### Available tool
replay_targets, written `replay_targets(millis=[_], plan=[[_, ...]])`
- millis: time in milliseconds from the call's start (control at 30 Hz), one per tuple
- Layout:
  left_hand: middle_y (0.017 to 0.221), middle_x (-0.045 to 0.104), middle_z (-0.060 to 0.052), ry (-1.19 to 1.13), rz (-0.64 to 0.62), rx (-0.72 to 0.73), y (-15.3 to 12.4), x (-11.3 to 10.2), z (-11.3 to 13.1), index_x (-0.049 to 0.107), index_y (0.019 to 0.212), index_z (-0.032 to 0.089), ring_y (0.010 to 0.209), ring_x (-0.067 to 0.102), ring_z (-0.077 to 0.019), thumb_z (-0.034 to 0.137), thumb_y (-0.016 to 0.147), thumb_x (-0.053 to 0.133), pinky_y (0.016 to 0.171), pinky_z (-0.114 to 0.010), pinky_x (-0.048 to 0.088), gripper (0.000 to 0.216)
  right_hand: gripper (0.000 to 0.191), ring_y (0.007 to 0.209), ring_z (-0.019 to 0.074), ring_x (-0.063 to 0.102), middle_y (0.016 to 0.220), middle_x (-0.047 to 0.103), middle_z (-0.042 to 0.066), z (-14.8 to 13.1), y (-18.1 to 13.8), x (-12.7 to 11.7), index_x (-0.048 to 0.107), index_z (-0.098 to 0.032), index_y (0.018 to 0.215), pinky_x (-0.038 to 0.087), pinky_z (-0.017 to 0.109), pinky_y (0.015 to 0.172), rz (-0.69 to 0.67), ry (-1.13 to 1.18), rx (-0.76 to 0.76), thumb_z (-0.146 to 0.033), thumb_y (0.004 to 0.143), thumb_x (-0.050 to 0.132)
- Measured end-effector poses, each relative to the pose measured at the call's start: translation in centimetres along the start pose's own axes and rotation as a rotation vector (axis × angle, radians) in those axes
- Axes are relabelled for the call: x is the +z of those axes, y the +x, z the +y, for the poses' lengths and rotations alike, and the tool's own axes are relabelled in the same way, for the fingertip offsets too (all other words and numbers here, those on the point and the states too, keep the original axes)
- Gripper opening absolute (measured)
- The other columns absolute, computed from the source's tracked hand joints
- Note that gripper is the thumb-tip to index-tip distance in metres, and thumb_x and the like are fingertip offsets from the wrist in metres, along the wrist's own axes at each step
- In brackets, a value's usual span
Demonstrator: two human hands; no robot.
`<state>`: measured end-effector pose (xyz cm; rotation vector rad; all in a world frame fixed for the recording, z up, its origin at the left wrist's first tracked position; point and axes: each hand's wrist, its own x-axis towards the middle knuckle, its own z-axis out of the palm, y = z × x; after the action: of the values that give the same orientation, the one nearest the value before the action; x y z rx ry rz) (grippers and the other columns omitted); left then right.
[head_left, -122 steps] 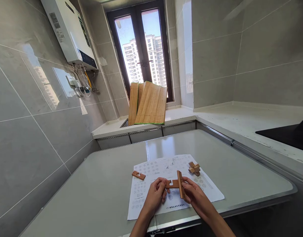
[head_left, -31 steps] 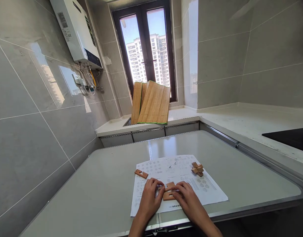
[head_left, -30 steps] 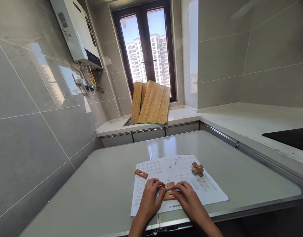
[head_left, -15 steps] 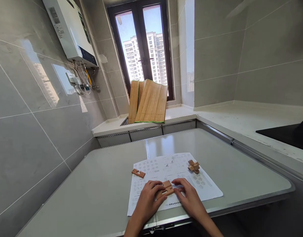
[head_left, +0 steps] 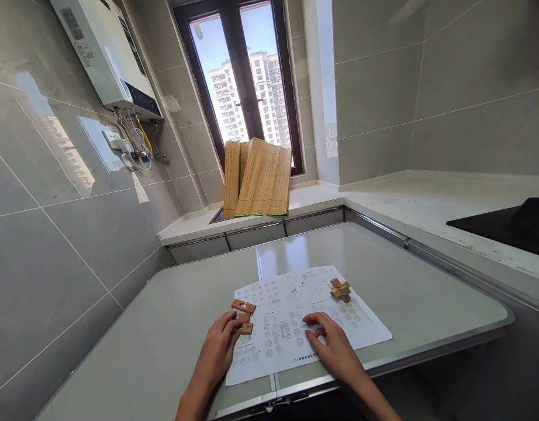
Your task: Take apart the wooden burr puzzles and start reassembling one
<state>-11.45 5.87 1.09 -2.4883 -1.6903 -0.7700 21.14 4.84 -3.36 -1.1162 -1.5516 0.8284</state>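
Observation:
A printed instruction sheet lies on the grey table. My left hand rests at the sheet's left edge, its fingers on a small wooden puzzle piece. Just beyond it lies another flat wooden piece. My right hand lies flat on the sheet with its fingers spread and nothing in it. An assembled wooden cross puzzle stands at the sheet's far right corner.
A folded bamboo mat leans against the window on the counter behind the table. A water heater hangs on the left wall. A black hob sits on the counter at right. The table's near edge is close to me.
The left hand has carried the wooden pieces from the sheet's middle to its left edge, beside the loose piece. The right hand let go and now lies flat on the paper.

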Motion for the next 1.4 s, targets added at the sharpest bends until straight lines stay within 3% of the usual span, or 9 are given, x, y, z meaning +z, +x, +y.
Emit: replay_targets(millis=[267,467,567,667,767,933,1033,1233,1400], plan=[[0.132,0.065,-0.006,0.060,0.081,-0.080,1.8,1.0,0.7,0.069,0.112,0.031,0.119,0.061,-0.0312,0.031,0.095,0.052,0.097,-0.053,0.054,0.024,0.022,0.082,0.0227,0.068,0.106,0.071,0.009,-0.2,-0.1,-0.2,0.070,-0.022,0.102,0.056,0.037,0.083,0.002,-0.009,0.014,-0.034,0.090,0.057],[0.127,0.065,-0.007,-0.102,0.059,-0.078,0.0,0.8,5.3,0.067,0.115,0.030,0.121,0.059,-0.0299,0.029,0.094,0.055,0.100,-0.047,0.052,0.024,0.022,0.085,0.0235,0.068,0.103,0.072,0.009,-0.2,-0.2,-0.1,0.069,-0.022,0.101,0.055,0.036,0.082,-0.019,-0.028,0.013,-0.034,0.091,0.054],[0.117,0.068,-0.007,-0.292,-0.030,-0.102,-0.6,0.8,8.5,0.068,0.109,0.029,0.108,0.065,-0.0265,0.035,0.096,0.054,0.094,-0.038,0.054,0.020,0.022,0.086,0.0236,0.068,0.101,0.072,0.008,-0.3,-0.2,-0.1,0.069,-0.022,0.099,0.055,0.035,0.081,-0.019,-0.030,0.014,-0.035,0.092,0.054],[0.097,0.072,-0.005,-0.446,-0.088,-0.166,-0.7,1.2,10.9,0.069,0.098,0.026,0.082,0.066,-0.0215,0.040,0.098,0.052,0.074,-0.031,0.053,0.022,0.022,0.085,0.0231,0.068,0.101,0.072,0.007,-0.5,-0.3,-0.2,0.069,-0.022,0.098,0.054,0.035,0.082,-0.034,-0.037,0.019,-0.036,0.093,0.053],[0.082,0.070,-0.003,-0.526,-0.106,-0.248,-0.4,1.8,12.5,0.071,0.095,0.024,0.069,0.060,-0.0184,0.044,0.096,0.055,0.065,-0.027,0.048,0.026,0.023,0.086,0.0235,0.069,0.101,0.073,0.008,-0.7,-0.4,-0.1,0.069,-0.022,0.097,0.054,0.035,0.083,-0.031,-0.030,0.031,-0.038,0.093,0.054],[0.076,0.070,-0.002,-0.627,-0.148,-0.294,-0.2,3.0,13.8,0.072,0.096,0.023,0.061,0.052,-0.0156,0.048,0.095,0.056,0.059,-0.026,0.040,0.030,0.027,0.096,0.0265,0.070,0.104,0.074,0.010,-0.3,-0.3,-0.4,0.069,-0.021,0.097,0.055,0.036,0.086,-0.008,0.069,0.085,-0.044,0.092,0.056],[0.076,0.071,-0.002,-0.682,-0.141,-0.331,-0.6,3.4,14.1,0.072,0.096,0.022,0.060,0.051,-0.0150,0.051,0.094,0.057,0.058,-0.025,0.038,0.033,0.030,0.098,0.0279,0.070,0.106,0.074,0.010,0.6,0.2,-1.6,0.067,-0.021,0.099,0.056,0.037,0.083,0.084,0.063,0.139,-0.048,0.089,0.058],[0.077,0.071,-0.004,-0.790,-0.060,-0.392,-1.4,3.5,13.9,0.070,0.098,0.019,0.067,0.055,-0.0159,0.053,0.094,0.056,0.062,-0.025,0.040,0.037,0.034,0.086,0.0255,0.067,0.105,0.067,0.009,3.7,2.0,-5.7,0.058,-0.021,0.104,0.054,0.037,0.073,0.458,-0.239,0.162,-0.050,0.086,0.058],[0.078,0.070,-0.004,-0.854,-0.048,-0.424,-1.5,3.6,13.5,0.070,0.097,0.018,0.069,0.057,-0.0163,0.054,0.093,0.058,0.062,-0.024,0.040,0.038,0.046,0.078,0.0221,0.064,0.102,0.057,0.006,5.8,2.8,-7.4,0.053,-0.019,0.121,0.054,0.037,0.074,0.472,-0.370,0.119,-0.050,0.088,0.056]])
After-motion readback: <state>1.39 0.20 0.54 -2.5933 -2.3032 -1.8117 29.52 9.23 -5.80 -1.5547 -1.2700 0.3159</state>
